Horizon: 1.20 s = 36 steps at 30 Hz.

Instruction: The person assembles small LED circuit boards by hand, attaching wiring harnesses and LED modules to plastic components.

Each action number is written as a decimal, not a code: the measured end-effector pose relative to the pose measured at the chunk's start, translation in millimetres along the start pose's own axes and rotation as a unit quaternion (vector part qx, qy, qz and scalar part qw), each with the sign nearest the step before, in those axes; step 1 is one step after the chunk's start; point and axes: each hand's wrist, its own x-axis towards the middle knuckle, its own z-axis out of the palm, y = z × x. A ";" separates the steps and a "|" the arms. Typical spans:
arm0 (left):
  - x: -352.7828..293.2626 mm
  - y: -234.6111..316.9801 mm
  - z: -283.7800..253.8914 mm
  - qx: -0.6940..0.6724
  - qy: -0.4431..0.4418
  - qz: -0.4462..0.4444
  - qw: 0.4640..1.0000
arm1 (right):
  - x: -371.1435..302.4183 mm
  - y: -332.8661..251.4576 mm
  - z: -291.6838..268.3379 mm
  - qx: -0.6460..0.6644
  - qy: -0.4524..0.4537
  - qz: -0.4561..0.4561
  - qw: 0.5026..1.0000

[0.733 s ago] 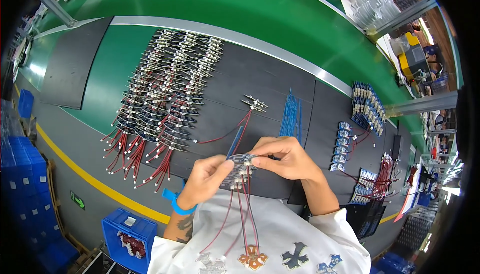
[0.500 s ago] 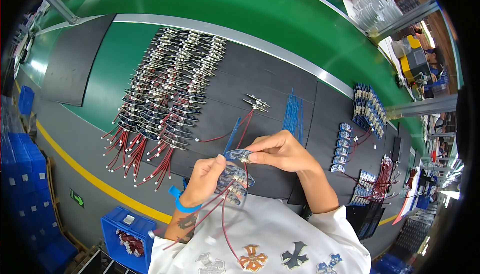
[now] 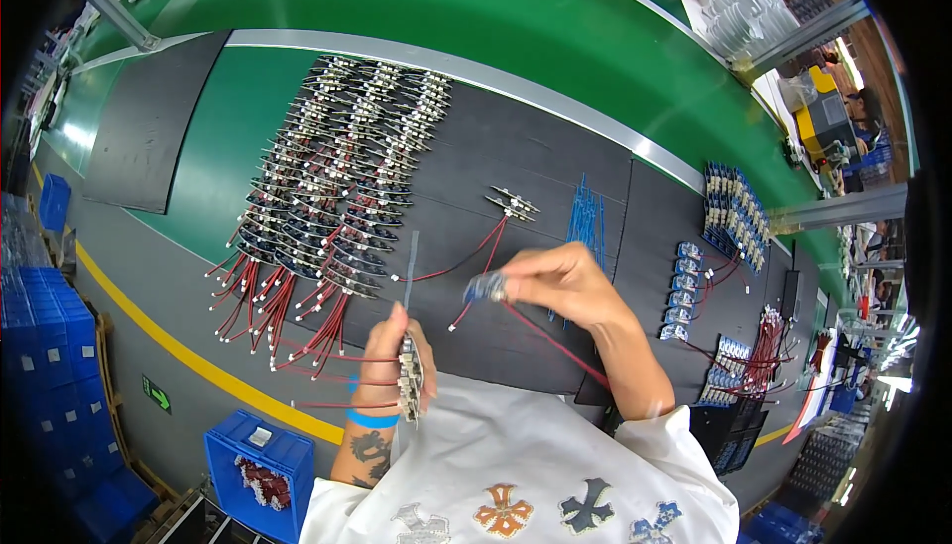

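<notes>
Low in the middle, my left hand (image 3: 385, 351) is closed round several small circuit boards (image 3: 410, 385) stacked on edge, their red-and-black wires trailing left. A thin blue-grey strip (image 3: 413, 261) sticks up past its thumb. To the right, my right hand (image 3: 565, 286) pinches a single small blue circuit board (image 3: 483, 289), slightly blurred, with a red wire (image 3: 555, 339) trailing down from it. The two hands are apart. Beyond them on the black mat lies a small group of boards (image 3: 512, 205) with wires. Right of that group lies a bundle of thin blue strips (image 3: 587, 217).
Rows of wired circuit boards (image 3: 337, 167) cover the mat's left part. More boards (image 3: 734, 202) and wire bundles (image 3: 764, 351) lie at right. A blue bin (image 3: 213, 450) with wires stands on the floor at lower left. A metal rail (image 3: 476, 68) borders the far side.
My hands have separated: the right moved off with one board, while the left turned its stack on edge. The strip by the left thumb now stands more upright.
</notes>
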 end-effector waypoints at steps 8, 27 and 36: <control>-25.8 16.8 5.6 0.062 0.225 0.150 0.961 | 16.4 14.3 -8.2 -0.379 0.268 -0.204 0.862; -3.1 0.2 -0.1 0.041 -0.166 0.015 0.985 | -16.8 0.9 11.2 0.006 -0.051 -0.085 0.995; -29.9 22.9 -12.7 0.086 0.070 0.157 0.981 | 18.1 20.9 -8.7 -0.518 0.231 -0.277 0.775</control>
